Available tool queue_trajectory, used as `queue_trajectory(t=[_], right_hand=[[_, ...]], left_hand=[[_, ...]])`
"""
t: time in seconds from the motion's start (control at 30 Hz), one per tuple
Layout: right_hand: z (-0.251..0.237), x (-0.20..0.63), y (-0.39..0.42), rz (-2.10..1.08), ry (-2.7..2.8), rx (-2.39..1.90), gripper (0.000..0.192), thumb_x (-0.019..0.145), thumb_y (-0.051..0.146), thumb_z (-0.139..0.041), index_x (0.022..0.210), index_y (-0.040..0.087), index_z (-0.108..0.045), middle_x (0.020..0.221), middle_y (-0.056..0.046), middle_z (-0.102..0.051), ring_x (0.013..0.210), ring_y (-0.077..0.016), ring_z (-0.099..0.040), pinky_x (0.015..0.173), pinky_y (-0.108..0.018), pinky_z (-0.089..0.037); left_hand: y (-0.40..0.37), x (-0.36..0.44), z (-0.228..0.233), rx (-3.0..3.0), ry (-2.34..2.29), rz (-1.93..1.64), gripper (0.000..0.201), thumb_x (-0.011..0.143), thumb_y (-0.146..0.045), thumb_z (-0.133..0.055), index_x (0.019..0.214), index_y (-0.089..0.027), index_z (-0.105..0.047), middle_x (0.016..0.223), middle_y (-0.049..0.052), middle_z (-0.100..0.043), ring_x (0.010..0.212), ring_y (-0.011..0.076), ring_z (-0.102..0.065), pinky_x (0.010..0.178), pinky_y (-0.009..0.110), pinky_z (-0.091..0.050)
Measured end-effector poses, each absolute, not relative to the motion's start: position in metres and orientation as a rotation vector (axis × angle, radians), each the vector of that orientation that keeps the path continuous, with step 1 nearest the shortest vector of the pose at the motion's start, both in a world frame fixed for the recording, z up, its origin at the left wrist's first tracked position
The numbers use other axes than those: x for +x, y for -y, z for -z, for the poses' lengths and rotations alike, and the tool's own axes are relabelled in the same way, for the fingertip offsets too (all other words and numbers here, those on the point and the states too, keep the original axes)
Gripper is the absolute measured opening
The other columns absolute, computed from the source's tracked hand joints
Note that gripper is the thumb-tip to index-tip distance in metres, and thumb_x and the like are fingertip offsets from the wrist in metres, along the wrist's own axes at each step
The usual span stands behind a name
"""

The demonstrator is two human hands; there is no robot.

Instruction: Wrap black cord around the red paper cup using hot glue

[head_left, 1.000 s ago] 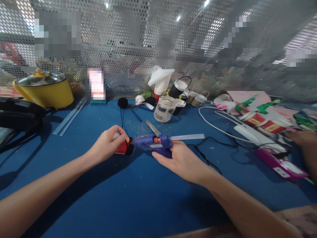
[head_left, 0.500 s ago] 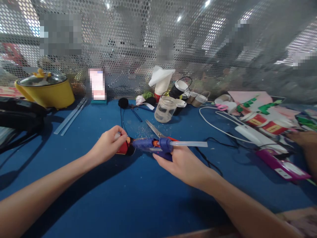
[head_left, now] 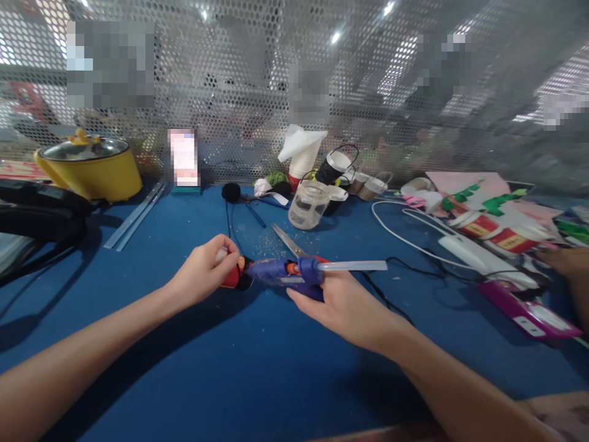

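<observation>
My right hand (head_left: 345, 301) is wrapped round the grip of a blue hot glue gun (head_left: 283, 271). A clear glue stick (head_left: 356, 266) sticks out of its back end. To the left, my left hand (head_left: 202, 270) grips a small red paper cup (head_left: 232, 277) lying on its side, its base end hidden by my fingers. Black material covers the cup's right end, where the gun's nozzle points; whether they touch I cannot tell. Black yarn runs from the cup up to a ball of black yarn (head_left: 230, 193). Scissors (head_left: 289, 240) with red handles lie just behind the gun.
Beyond my hands stand a clear plastic jar (head_left: 307, 209) and stacked paper cups (head_left: 304, 161). A yellow pot (head_left: 94, 172) and two glue sticks (head_left: 138, 215) are at left. On the right lie a white power strip (head_left: 488, 261), cables and a purple box (head_left: 529, 310); another person's hand (head_left: 564, 261) rests beyond.
The whole view has shifted slightly. Both hands keep their holds on the cup and the glue gun, with little visible movement between them.
</observation>
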State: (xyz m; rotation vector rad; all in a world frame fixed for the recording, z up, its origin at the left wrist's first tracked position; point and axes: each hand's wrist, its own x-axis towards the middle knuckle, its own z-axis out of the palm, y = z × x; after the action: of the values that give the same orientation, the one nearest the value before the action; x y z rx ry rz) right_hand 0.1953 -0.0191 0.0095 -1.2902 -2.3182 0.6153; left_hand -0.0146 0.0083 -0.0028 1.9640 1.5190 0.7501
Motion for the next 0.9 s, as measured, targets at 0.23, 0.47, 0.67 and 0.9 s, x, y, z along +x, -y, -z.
queue_trajectory(t=[0.23, 0.47, 0.67, 0.9], right_hand=[[-0.0154, 0.1951, 0.0168, -0.659, 2.267, -1.356, 0.013, 0.076, 0.023, -0.043, 0.077, 0.016, -0.054, 0.067, -0.002, -0.057, 0.06, -0.0134, -0.051, 0.057, -0.023, -0.04], [-0.0194, 0.1953, 0.0169, -0.685, 2.285, -1.349, 0.013, 0.075, 0.024, -0.043, 0.068, 0.016, -0.05, 0.061, 0.0, -0.053, 0.053, -0.0106, -0.046, 0.052, -0.022, -0.037], [-0.0186, 0.1952, 0.015, -0.686, 2.243, -1.406, 0.014, 0.075, 0.026, -0.043, 0.067, 0.016, -0.048, 0.06, 0.001, -0.052, 0.049, -0.0096, -0.044, 0.048, -0.021, -0.035], [-0.0184, 0.1965, 0.0152, -0.668, 2.247, -1.399, 0.013, 0.074, 0.026, -0.044, 0.066, 0.016, -0.048, 0.058, 0.001, -0.051, 0.05, -0.0102, -0.043, 0.05, -0.022, -0.036]], left_hand=[[-0.0056, -0.0135, 0.002, 1.958, -1.542, -0.73, 0.015, 0.076, -0.031, -0.04, 0.073, -0.018, -0.047, 0.061, -0.002, -0.054, 0.053, 0.0096, -0.045, 0.05, 0.021, -0.034], [-0.0031, -0.0122, 0.0003, 1.999, -1.547, -0.715, 0.015, 0.076, -0.031, -0.039, 0.073, -0.018, -0.047, 0.06, -0.002, -0.054, 0.051, 0.0093, -0.044, 0.05, 0.021, -0.034], [-0.0022, -0.0125, 0.0014, 2.037, -1.533, -0.732, 0.016, 0.076, -0.031, -0.038, 0.074, -0.018, -0.047, 0.057, -0.003, -0.053, 0.049, 0.0086, -0.044, 0.049, 0.02, -0.034], [-0.0017, -0.012, 0.0011, 2.047, -1.538, -0.719, 0.016, 0.077, -0.031, -0.038, 0.074, -0.018, -0.047, 0.058, -0.002, -0.053, 0.049, 0.0091, -0.044, 0.048, 0.02, -0.034]])
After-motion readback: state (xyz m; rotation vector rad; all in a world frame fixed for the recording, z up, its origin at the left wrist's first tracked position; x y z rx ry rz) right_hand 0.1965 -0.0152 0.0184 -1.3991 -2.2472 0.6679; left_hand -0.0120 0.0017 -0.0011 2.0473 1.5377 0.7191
